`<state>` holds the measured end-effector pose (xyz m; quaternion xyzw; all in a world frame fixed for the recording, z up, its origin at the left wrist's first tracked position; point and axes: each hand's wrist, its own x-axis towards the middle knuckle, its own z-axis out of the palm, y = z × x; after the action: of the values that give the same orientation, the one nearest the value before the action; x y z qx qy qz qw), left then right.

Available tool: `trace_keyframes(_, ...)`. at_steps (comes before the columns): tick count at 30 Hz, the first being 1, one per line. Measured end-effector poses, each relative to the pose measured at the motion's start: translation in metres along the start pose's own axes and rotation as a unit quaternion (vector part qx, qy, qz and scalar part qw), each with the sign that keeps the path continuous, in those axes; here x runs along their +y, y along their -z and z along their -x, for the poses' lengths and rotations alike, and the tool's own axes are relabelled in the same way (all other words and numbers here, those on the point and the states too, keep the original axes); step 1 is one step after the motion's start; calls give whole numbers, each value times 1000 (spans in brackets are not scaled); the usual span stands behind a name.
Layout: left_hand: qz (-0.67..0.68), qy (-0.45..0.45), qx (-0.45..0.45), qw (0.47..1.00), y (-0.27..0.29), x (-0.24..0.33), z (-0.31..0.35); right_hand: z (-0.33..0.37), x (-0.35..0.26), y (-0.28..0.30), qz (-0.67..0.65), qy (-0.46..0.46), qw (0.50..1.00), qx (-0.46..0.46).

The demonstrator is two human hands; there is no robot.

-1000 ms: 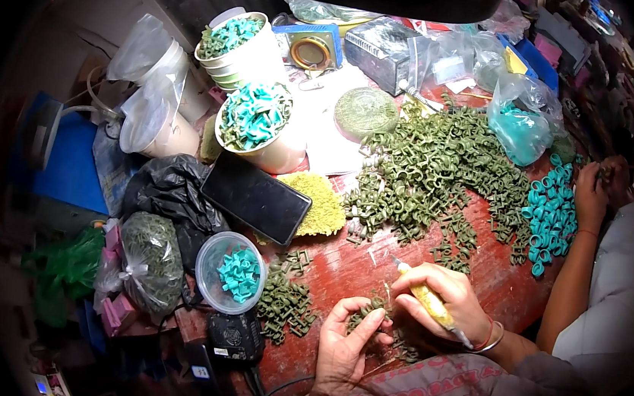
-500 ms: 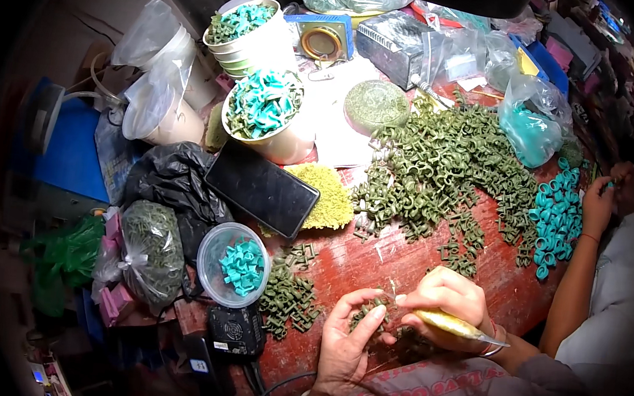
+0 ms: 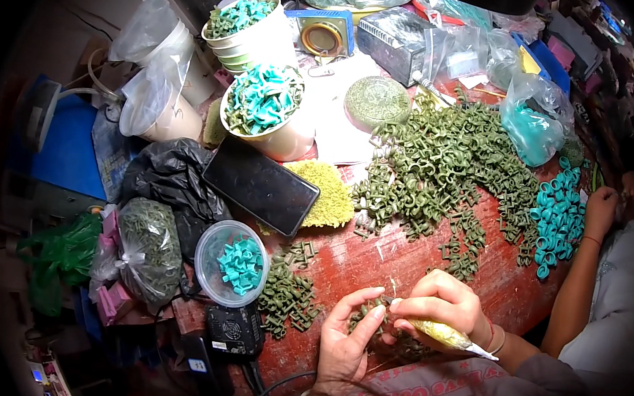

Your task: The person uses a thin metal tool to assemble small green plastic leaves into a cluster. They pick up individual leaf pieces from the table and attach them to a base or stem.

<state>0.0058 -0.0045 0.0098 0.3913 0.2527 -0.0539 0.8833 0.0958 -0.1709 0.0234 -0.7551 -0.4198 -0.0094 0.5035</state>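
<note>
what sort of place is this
It looks like a small, cluttered workshop, most likely for handwork: a large heap of small olive-green pieces covers part of a worn red table, and the right hand holds a yellow tool.

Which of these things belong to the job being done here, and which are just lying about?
Seemingly part of the job:
- left hand, holding green pieces
- right hand, gripping a yellow-handled tool
- big green heap of similar-looking pieces

Probably just lying about:
- black phone
- black plastic bag
- green plastic bag
</note>
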Motion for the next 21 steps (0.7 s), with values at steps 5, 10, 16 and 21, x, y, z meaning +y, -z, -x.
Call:
trace_keyframes(5, 4, -11, 21, 1000, -4, 0, 0, 2, 1, -1, -7, -1, 1000, -17)
trace_keyframes(10, 1, -14, 24, 1000, -4, -1, 0, 4, 3, -1, -11, 4, 1000, -19)
trace_keyframes(16, 8, 12, 16, 1000, -2, 1, 2, -1, 0, 0, -34, 7, 999, -8)
trace_keyframes(21, 2, 6, 17, 1000, -2, 1, 2, 0, -3, 0, -76, -15, 997, -4)
